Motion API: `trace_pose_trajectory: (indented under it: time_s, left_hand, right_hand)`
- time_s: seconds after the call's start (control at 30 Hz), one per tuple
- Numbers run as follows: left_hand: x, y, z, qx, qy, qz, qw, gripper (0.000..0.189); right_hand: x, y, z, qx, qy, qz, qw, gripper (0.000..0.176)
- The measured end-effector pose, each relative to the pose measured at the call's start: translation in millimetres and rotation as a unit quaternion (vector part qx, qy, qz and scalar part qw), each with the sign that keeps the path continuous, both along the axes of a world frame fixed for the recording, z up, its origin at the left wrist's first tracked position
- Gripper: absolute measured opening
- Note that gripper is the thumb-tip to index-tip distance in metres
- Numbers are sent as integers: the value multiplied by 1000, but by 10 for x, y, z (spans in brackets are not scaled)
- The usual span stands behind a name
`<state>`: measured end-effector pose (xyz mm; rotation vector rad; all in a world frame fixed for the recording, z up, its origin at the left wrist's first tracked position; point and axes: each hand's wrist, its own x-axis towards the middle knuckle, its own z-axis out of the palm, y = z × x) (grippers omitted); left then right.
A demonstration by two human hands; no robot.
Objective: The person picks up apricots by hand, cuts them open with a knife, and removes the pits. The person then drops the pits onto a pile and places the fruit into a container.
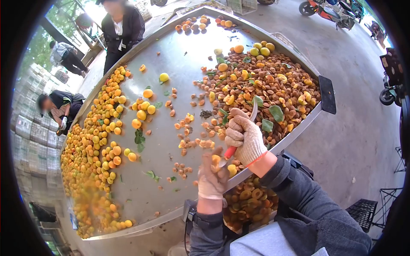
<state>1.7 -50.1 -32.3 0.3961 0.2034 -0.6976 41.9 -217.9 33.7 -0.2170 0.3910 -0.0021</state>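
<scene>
- Three people [124, 32] at left and far left, past the rim of the metal table [149, 200]. Their hands are well apart from this work.
- Left side of table: long heap of whole yellow-orange fruit [92, 145]. Looks like uncut stock.
- Mid table: small loose group of fruit [143, 109], scattered leaves, small clumps of brown pits nearer the hands.
- Left hand [211, 181], light glove, near edge: blurred, but fingers are closed round a yellow fruit [216, 160]. That's the working piece, just above the near rim.
- Red-handled tool [230, 152]: its metal lower end reaches the held fruit. Can't tell how deep, or whether it's in the flesh at all.
- Right hand [246, 138], knit glove, right of and a bit farther than the left: clenched on the tool, handle poking out below the fist. Pale curved piece [254, 109] sticks out above; can't tell if it's the same tool.
- Step in hand, my read: opening one fruit to free its pit. Stage of the cut unclear.
- Next move calls for a firm left hold, a short controlled stroke, and the tip kept off the left fingers. Wet fruit could slip.
- Below the near rim, between the forearms: pile of opened fruit [250, 200].
- Right side: big mound of brown pits [277, 83], with green leaves and yellow bits mixed in.
</scene>
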Motion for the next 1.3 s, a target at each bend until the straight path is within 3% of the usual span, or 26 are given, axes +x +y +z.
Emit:
trace_pose_trajectory:
  time_s: [0.03, 0.07, 0.1, 0.13, 0.2, 0.27, 0.3, 0.33, 0.4, 0.5, 0.53, 0.57, 0.6, 0.63, 0.67, 0.7, 0.73, 0.83, 0.93, 1.1, 1.17, 1.2, 1.27, 1.3]
  left_hand:
    - [18, 4, -3, 0, 0, 2, 1000, 35]
    - [62, -5, 0, 78, -2, 87, 993, 37]
    - [101, -7, 23, 154, -4, 173, 973, 40]
    - [124, 22, 47, 154, -5, 177, 972, 40]
    - [164, 91, 108, 120, -59, 186, 973, 45]
    - [158, 94, 164, 140, -65, 201, 967, 46]
    - [146, 85, 193, 162, -69, 211, 962, 48]
    - [142, 58, 228, 163, -69, 210, 962, 48]
    - [139, -4, 304, 145, -45, 234, 960, 47]
    - [80, 24, 379, 226, -36, 233, 945, 42]
    - [65, 23, 336, 226, -36, 233, 945, 42]
    - [50, 10, 257, 374, -172, 237, 880, 41]
    - [63, -25, 299, 506, -301, 229, 775, 39]
    - [67, -29, 363, 505, -302, 226, 776, 39]
    - [63, -20, 459, 418, -189, 224, 860, 39]
    - [77, -27, 548, 318, -71, 215, 920, 39]
    - [89, -34, 546, 317, -72, 216, 921, 39]
    - [85, -39, 500, 286, -70, 202, 934, 41]
    - [90, -11, 398, 252, -99, 173, 947, 44]
    - [88, 20, 355, 247, -90, 196, 945, 42]
    - [132, 164, 169, 209, -95, 181, 956, 40]
    - [139, 198, 146, 171, -98, 168, 966, 41]
    - [122, 207, 126, 165, -79, 154, 971, 42]
    - [123, 183, 169, 157, -61, 140, 976, 44]
  right_hand:
    - [18, -4, 8, -26, 7, -21, 999, 19]
    - [26, -5, 14, -52, 14, -41, 998, 18]
    - [11, -16, 49, -153, -1, -65, 986, 19]
    - [-20, -27, 132, -275, 20, -63, 959, 19]
    - [-109, 25, 171, -513, -76, -12, 855, 15]
    - [-115, 119, -78, -686, -275, -34, 673, 16]
    - [-216, 115, 82, -704, -273, 106, 647, 24]
    - [-221, 157, 30, -767, -310, 118, 550, 31]
    - [-245, 191, 154, -838, -281, 210, 419, 27]
    - [-189, 90, 53, -871, -252, 198, 373, 21]
    - [-186, 79, 10, -871, -253, 198, 373, 21]
    - [-193, 74, -37, -871, -257, 185, 375, 16]
    - [-201, 74, -67, -871, -261, 173, 378, 12]
    - [-207, 82, -79, -856, -261, 161, 416, 16]
    - [-214, 94, -87, -856, -260, 160, 416, 16]
    - [-215, 107, -88, -826, -261, 131, 482, 20]
    - [-207, 109, -84, -790, -263, 102, 544, 23]
    - [-200, 93, -45, -756, -298, 160, 561, 23]
    - [-229, 74, 61, -764, -272, 233, 537, 23]
    - [-174, -28, -10, -786, -267, 260, 493, 23]
    - [-162, -46, -87, -843, -213, 193, 454, 23]
    - [-132, -54, 42, -881, -148, 218, 393, 22]
    - [-168, -59, -10, -849, -190, 105, 482, 21]
    - [-190, -32, -2, -848, -192, 107, 482, 21]
